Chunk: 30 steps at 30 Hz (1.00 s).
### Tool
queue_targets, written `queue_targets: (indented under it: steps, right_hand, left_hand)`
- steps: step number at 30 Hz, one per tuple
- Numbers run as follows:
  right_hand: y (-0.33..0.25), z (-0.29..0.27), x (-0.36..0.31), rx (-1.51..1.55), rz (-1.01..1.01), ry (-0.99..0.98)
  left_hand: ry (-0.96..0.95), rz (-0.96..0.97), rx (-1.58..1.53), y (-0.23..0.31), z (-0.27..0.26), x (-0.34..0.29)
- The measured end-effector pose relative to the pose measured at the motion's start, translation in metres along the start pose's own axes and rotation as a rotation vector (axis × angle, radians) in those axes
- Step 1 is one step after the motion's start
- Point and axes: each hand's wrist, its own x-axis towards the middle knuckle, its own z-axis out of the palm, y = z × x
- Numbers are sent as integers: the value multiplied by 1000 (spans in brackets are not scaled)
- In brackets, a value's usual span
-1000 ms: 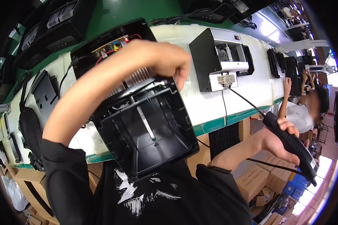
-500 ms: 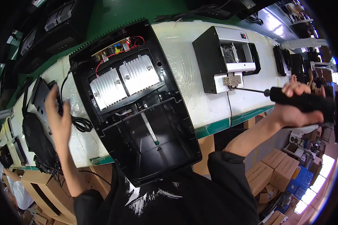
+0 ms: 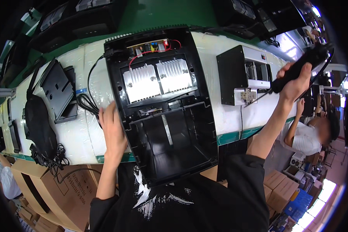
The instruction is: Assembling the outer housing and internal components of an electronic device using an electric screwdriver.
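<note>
1. Left hand (image 3: 113, 133) flat and open, fingers (image 3: 107, 115) stretched along the left wall of the black housing (image 3: 164, 104) — touching it, gripping nothing.
2. Right hand (image 3: 294, 83) raised at the right, fingers wrapped tight round a black electric screwdriver (image 3: 299, 66); bit slanting down-left toward the smaller unit's socket plate.
3. Housing lying open-side up on the white bench (image 3: 77, 131), its near end hanging over the bench's green edge toward the body.
4. Inside the housing, upper half: two ribbed silver heatsinks (image 3: 156, 79) side by side, a small circuit board (image 3: 149, 47) above them, red wire (image 3: 150, 54) looping from the board down beside the left heatsink.
5. Lower half of the housing — a deep empty black cavity with a pale strip running down its floor.
6. Black cable (image 3: 89, 94) running from the housing's top-left corner, down past the left hand, coiled just beside the fingers.
7. Right of the housing, apart from it: a smaller black-and-white unit (image 3: 243, 75) on the bench.
8. Left of the cable: a black panel (image 3: 60, 92) lying flat, then a black pouch (image 3: 38, 125) with tangled cord near the bench edge.
9. Cardboard boxes (image 3: 54, 189) below the bench at left; another person (image 3: 311, 135) in a white shirt at far right.
</note>
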Motion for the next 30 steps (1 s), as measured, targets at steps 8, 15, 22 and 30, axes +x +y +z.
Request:
queue_targets:
  steps: [8, 15, 22, 30]
  right_hand:
    - [-69, -65, -14, 520, -101, -529]
    - [-131, -96, -3, 646, -254, -1047]
    - [-96, -86, -32, 1257, -391, -397]
    - [-103, 24, -67, 871, -354, -482]
  left_hand:
    - [61, 103, -307, -1, -2, -43]
    - [359, 40, -456, 11, 14, -35]
    - [276, 179, -417, -4, 28, -52]
    - [315, 280, -380, -10, 35, -46]
